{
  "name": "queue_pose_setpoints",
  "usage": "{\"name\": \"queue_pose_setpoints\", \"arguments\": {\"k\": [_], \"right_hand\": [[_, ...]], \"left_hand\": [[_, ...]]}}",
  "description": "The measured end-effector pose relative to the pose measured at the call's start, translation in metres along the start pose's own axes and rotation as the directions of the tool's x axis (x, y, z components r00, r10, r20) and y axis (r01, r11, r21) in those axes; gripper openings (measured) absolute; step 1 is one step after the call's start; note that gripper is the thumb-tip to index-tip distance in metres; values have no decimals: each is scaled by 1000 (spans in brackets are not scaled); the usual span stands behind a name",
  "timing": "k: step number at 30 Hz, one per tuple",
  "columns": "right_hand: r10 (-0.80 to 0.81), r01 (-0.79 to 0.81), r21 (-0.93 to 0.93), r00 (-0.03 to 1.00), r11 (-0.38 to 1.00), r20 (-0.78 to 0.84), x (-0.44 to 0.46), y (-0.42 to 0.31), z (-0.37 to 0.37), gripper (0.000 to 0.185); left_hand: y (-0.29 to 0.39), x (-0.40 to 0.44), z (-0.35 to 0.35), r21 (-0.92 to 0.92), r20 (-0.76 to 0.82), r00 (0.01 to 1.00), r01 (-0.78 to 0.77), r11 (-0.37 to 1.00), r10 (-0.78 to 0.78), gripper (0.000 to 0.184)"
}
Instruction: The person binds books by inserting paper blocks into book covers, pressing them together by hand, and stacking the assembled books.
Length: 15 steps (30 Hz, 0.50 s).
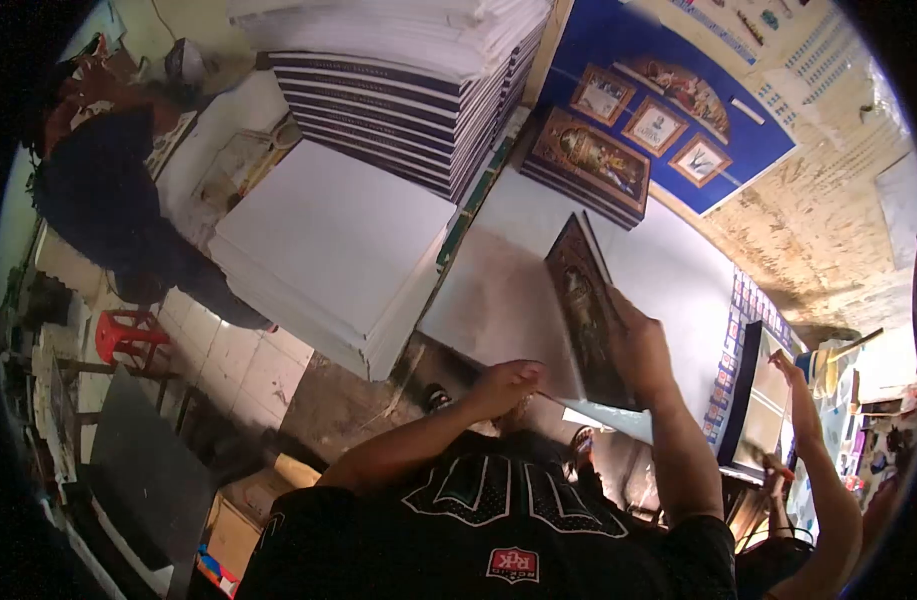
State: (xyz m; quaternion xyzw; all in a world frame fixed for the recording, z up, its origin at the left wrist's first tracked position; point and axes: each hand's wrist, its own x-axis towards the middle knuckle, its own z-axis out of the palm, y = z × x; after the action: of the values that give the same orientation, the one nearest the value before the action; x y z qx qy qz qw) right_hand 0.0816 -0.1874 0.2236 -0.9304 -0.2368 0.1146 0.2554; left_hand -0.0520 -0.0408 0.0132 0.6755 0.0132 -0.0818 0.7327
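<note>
My right hand (638, 345) grips a dark book with an ornate picture cover (585, 310), which stands tilted on its edge over the white table (678, 260). My left hand (510, 388) is at the table's front edge, left of the book, with its fingers curled together; what they hold, if anything, is too small to make out. Behind the book lies a short stack of similar ornate books (590, 165). To the left is a pile of large white sheets (333, 235).
Tall stacks of dark-edged books (378, 110) rise at the back left. A person in dark clothes (108, 200) is at the far left, near a red stool (131, 335). At the right, a co-worker's arms (813, 440) reach over a dark-framed panel (756, 405).
</note>
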Motion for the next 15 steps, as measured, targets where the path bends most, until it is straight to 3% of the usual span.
{"name": "queue_pose_setpoints", "arguments": {"k": [1, 2, 3, 4, 5, 6, 8, 9, 13, 15], "right_hand": [[-6, 6, -8, 1000, 1000, -18, -2, 5, -9, 50], [-56, 62, 133, 997, 989, -45, -8, 13, -18, 49], [-103, 120, 272, 992, 955, -75, -13, 19, -23, 49], [-112, 131, 268, 990, 954, -88, -17, 23, -25, 49], [-66, 95, 466, 995, 880, -78, -20, 28, -25, 48], [-20, 51, 647, 998, 761, -55, -22, 31, -25, 49], [11, 0, 725, 1000, 689, -11, -23, 31, -29, 48], [38, -55, 786, 998, 615, 40, -22, 33, -30, 48], [-18, -47, 890, 998, 455, 62, -2, 77, -12, 54], [19, -149, 913, 988, 380, 153, 9, 94, -11, 55]], "left_hand": [[-6, 2, -7, 13, -142, 990, 6, 1000, -4, 41], [-12, 6, -13, 24, -282, 959, 12, 1000, -5, 41], [-9, 7, -17, 31, -280, 960, -2, 1000, 11, 41], [-5, 9, -20, -105, -367, 929, 15, 994, -53, 39], [0, 12, -24, -240, -440, 889, 21, 971, -128, 38], [13, 11, -29, -230, -440, 890, 18, 973, -120, 38], [44, 6, -40, -447, -336, 897, 118, 887, -289, 35], [43, 8, -47, -513, -265, 918, 125, 849, -296, 37], [34, 13, -51, -518, -271, 923, 99, 849, -273, 31], [30, 21, -48, -434, -346, 911, 56, 899, -224, 29]]}}
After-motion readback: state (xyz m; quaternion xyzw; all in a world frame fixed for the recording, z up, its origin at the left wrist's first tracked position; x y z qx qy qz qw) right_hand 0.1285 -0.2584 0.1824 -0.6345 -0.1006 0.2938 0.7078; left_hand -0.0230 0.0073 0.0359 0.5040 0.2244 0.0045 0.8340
